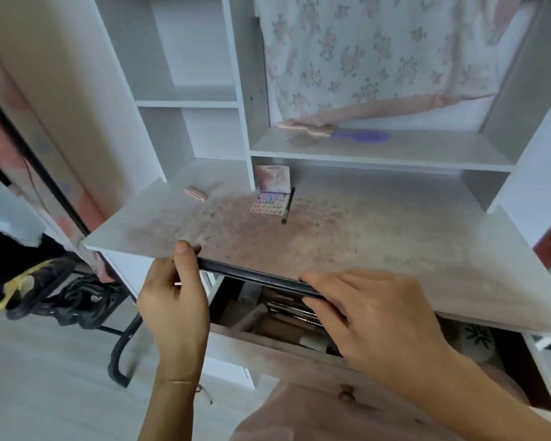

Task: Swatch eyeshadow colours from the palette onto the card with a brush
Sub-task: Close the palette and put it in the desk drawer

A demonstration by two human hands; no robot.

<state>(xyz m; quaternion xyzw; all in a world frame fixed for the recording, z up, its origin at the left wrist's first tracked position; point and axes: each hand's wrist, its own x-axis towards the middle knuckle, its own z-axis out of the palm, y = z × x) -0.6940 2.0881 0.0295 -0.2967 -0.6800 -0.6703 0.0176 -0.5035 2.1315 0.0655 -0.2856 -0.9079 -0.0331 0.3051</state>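
Matt white laminate desk (powder-stained); floral cloth hangs above.
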